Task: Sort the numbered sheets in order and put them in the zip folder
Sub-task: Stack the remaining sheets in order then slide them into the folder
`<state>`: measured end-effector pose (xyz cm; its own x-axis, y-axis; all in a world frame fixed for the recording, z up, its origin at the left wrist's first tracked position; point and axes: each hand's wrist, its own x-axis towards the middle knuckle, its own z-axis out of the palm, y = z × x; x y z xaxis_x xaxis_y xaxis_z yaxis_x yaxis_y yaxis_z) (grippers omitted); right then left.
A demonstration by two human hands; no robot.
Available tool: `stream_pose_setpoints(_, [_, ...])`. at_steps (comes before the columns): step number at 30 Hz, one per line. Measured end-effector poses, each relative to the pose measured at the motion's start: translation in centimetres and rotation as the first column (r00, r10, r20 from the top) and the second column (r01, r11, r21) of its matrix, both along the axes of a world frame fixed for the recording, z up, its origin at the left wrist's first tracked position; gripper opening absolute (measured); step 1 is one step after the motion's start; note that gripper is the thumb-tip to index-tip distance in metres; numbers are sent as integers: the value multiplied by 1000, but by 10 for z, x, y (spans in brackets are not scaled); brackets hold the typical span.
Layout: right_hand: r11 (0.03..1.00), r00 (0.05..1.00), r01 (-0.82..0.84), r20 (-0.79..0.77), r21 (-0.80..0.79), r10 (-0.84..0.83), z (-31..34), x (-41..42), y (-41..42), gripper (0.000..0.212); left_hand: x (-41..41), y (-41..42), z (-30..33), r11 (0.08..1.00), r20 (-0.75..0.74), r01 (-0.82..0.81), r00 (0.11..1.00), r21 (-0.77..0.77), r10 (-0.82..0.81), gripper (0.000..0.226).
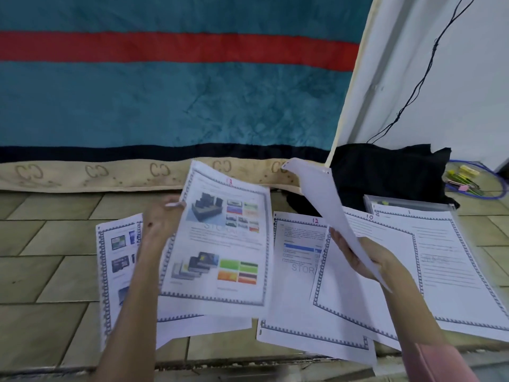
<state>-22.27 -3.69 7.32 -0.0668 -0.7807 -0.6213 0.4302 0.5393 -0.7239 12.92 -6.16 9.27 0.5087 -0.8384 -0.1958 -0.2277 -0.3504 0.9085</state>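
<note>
Sheets cover the tiled floor (49,244) across the lower frame: sheet 12 (297,271) at centre, sheet 10 (366,271) and sheet 1 (451,260) to the right. Left hand (161,224) holds sheet 13 (223,238) by its left edge in a closed grip; right hand (366,260) pinches a blank-backed sheet (325,205) lifted edge-on. Sheet 1 partly covers the zip folder (407,202) at right, which lies by a black cloth (385,172).

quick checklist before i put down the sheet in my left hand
1. Left hand holds sheet 13: ok.
2. Its number is readable: ok, red 13 at the top.
3. Sheet 12 lies face up beside it: ok.
4. Right hand is free: not ok, it holds a blank-side sheet.
5. That sheet's number: cannot tell.
6. Zip folder is open: cannot tell, sheet 1 covers it.
</note>
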Motion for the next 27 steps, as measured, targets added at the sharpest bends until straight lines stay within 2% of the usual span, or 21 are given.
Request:
stream_pose_setpoints(1, [999, 998, 23, 61, 29, -25, -2, 0, -1, 11, -10, 1, -9, 999, -4, 5, 1000, 33, -5, 9])
stream_pose_setpoints(2, [999, 996, 25, 84, 45, -28, -6, -1, -3, 13, -20, 2, -17, 999, -43, 19, 999, 40, -17, 14])
stream_pose_setpoints(4, [999, 1000, 12, 7, 46, -12, -18, -8, -8, 20, -41, 5, -35, 993, -138, 103, 986, 63, -94, 29])
stream_pose_setpoints(6, [998, 990, -58, -132, 3, 58, -28, -9, -8, 17, -61, 10, -49, 976, -76, 176, 983, 130, -167, 16])
stream_pose_setpoints(8, [989, 929, -147, -347, -19, 131, -38, -9, -6, 11, -76, 13, -60, 972, -35, 172, 985, 158, -169, 24])
stream_pose_setpoints(10, [986, 796, -167, -593, -26, 120, -44, -9, -5, 8, -84, 14, -65, 972, -83, 187, 981, 140, -177, 31])
stream_pose_setpoints(13, [977, 515, -213, -851, -14, 100, -49, -5, -3, 12, -85, 12, -65, 962, -57, 227, 974, 152, -220, 34])
stream_pose_setpoints(15, [976, 380, -218, -922, -6, 79, -52, -5, 0, 15, -82, 12, -66, 949, -3, 274, 961, 157, -277, 33])
stream_pose_setpoints(16, [979, 344, -205, -936, -2, 70, -52, -4, 1, 21, -79, 12, -65, 949, 28, 278, 958, 149, -285, 31])
stream_pose_setpoints(19, [983, 320, -184, -944, 22, 81, -52, -2, 4, 42, -56, 18, -64, 977, 123, 184, 973, 111, -197, 29])
stream_pose_setpoints(20, [984, 276, -174, -958, 29, 77, -51, 1, 4, 50, -42, 23, -63, 985, 199, 139, 967, 99, -157, 28])
stream_pose_setpoints(22, [984, 75, -178, -997, -15, -1, -49, 11, 0, 58, -12, 34, -66, 990, 375, 47, 922, 134, -95, 31])
stream_pose_setpoints(23, [974, 28, -214, -997, -71, -67, -45, 22, -2, 55, 3, 38, -70, 984, 438, -14, 897, 177, -66, 35])
stream_pose_setpoints(24, [953, 73, -276, -991, -128, -112, -40, 39, -4, 49, 16, 41, -73, 971, 472, -71, 880, 226, -45, 37])
stream_pose_setpoints(25, [913, 198, -360, -972, -193, -128, -34, 60, -4, 43, 26, 44, -75, 956, 484, -110, 874, 271, -37, 37])
stream_pose_setpoints(26, [859, 315, -454, -945, -235, -93, -28, 86, -3, 37, 32, 44, -78, 946, 480, -128, 877, 297, -32, 35])
stream_pose_setpoints(27, [801, 382, -548, -924, -243, -19, -26, 113, -3, 33, 36, 43, -80, 945, 466, -121, 884, 305, -37, 33])
